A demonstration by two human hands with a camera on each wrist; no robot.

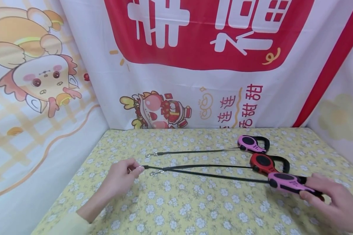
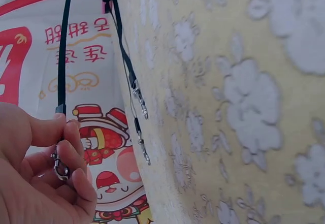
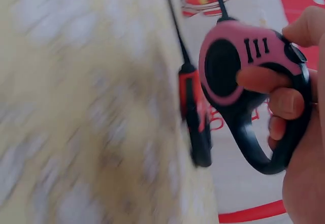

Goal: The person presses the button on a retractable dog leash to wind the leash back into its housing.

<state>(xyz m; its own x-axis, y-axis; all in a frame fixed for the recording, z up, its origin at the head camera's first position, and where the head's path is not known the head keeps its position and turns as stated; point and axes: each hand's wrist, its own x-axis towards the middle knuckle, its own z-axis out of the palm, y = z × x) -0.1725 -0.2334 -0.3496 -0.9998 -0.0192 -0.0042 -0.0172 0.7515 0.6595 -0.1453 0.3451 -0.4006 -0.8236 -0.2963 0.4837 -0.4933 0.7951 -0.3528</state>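
My right hand [image 1: 335, 199] grips a pink retractable dog leash [image 1: 288, 182] by its black handle, fingers curled through the loop in the right wrist view. The black strap [image 1: 220, 176] of that leash runs left, pulled out, to my left hand [image 1: 123, 178]. There my thumb and fingertips pinch the strap end, and its metal clip [image 2: 61, 168] hangs against the curled fingers. On the table, just beyond the held leash, lies a red retractable leash [image 1: 264, 163], its strap extended left to a metal clip [image 1: 156, 172].
Farther back lies another pink leash [image 1: 251, 143], its strap ending in a clip [image 1: 150, 154] at the left. A floral cloth covers the table [image 1: 170, 209]. Printed fabric hangs behind [image 1: 176, 78] and along the left side [image 1: 85, 130].
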